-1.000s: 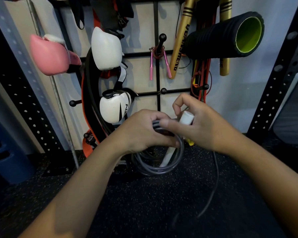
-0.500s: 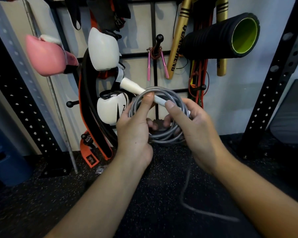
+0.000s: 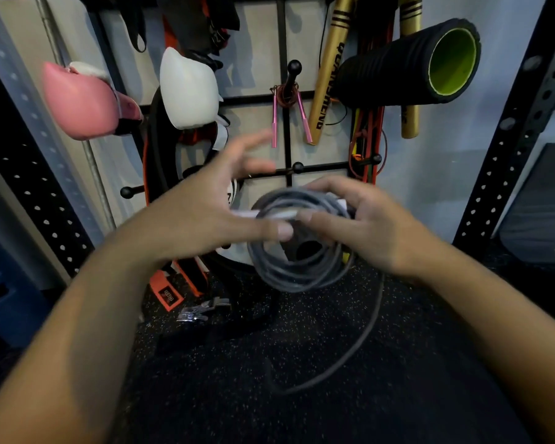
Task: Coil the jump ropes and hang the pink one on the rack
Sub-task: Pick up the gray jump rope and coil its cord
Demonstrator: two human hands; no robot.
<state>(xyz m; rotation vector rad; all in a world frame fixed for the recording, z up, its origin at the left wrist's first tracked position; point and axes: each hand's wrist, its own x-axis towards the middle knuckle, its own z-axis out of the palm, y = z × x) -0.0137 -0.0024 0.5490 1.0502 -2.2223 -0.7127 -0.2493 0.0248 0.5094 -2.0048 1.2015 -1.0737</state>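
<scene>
1. The grey jump rope (image 3: 297,251) is wound into a coil held in the air in front of the rack (image 3: 285,129), with one loose tail hanging down from its right side and curving over the dark speckled floor (image 3: 302,363).
2. The right hand (image 3: 362,225) grasps the coil at its upper right edge, fingers curled round the strands and a white handle (image 3: 269,214) that lies across the top of the loops.
3. The left hand (image 3: 205,213) is blurred; its fingers are spread and fairly straight, its thumb tip near the white handle. Whether it touches the rope I cannot tell; its grip looks released.
4. The pink jump rope (image 3: 289,104) hangs coiled on a far peg of the rack, its two pink handles pointing down.
5. To the left on the rack sit a pink boxing glove (image 3: 80,104) and a white boxing glove (image 3: 188,88); to the right a black foam roller (image 3: 407,62) with a green core.
</scene>
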